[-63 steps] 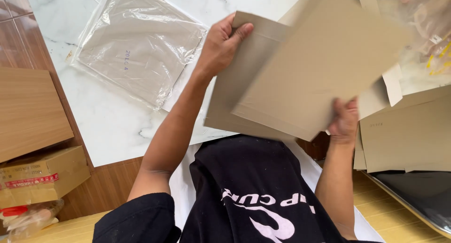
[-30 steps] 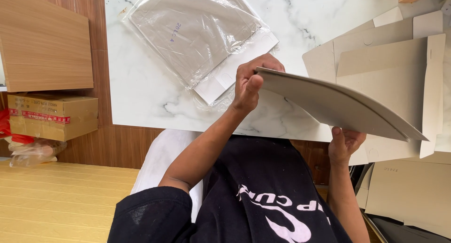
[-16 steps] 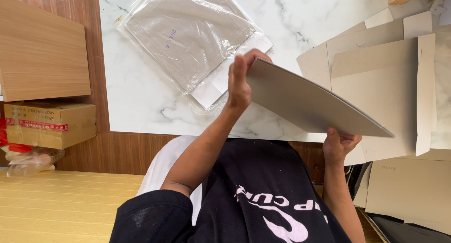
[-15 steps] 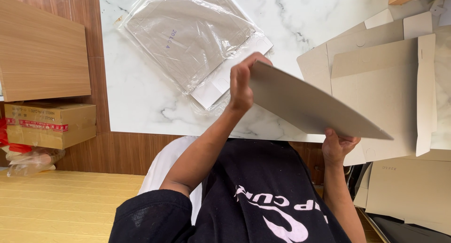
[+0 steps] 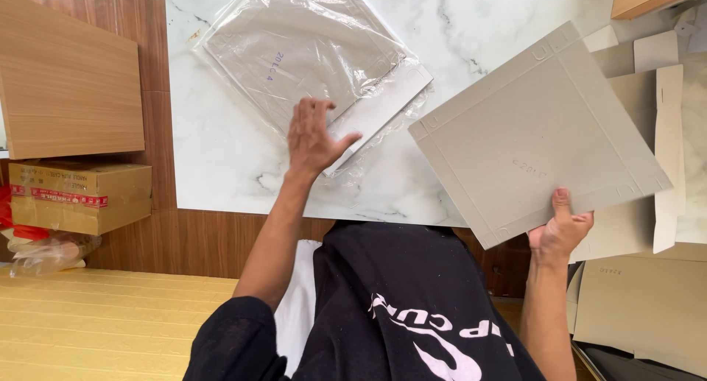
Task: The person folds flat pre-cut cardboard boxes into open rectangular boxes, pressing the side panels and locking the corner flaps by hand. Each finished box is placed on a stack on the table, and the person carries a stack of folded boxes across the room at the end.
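Grey card sheet (image 5: 541, 134) held up in the right hand (image 5: 561, 230), thumb on top and fingers under, pinched at its near edge. Flat face up, tipped a bit, above the right part of the white marble table (image 5: 221, 160). Marked with fold lines near all four edges, but not folded yet, so flat as a board.

Left hand (image 5: 313, 134) holding nothing, fingers spread wide, just over the near corner of the clear plastic bag (image 5: 302, 50); hard to tell if touching it or not. Inside that bag, more grey sheets, and a white strip sticking out at the near end. So far: one sheet out and in hand, the rest in the bag. Off to the right, a pile of flat card pieces (image 5: 666, 145) with flaps, lying on the table, and more card (image 5: 641, 307) lower down by the right arm.

Marble top white with grey veins, with a dark wood front (image 5: 221, 241) under it. To the left, a big wooden board (image 5: 70, 75), a brown cardboard box (image 5: 77, 197) below it, and a crinkly clear bag (image 5: 44, 248) with something red beside. Yellow ribbed floor (image 5: 110, 315) at the bottom left
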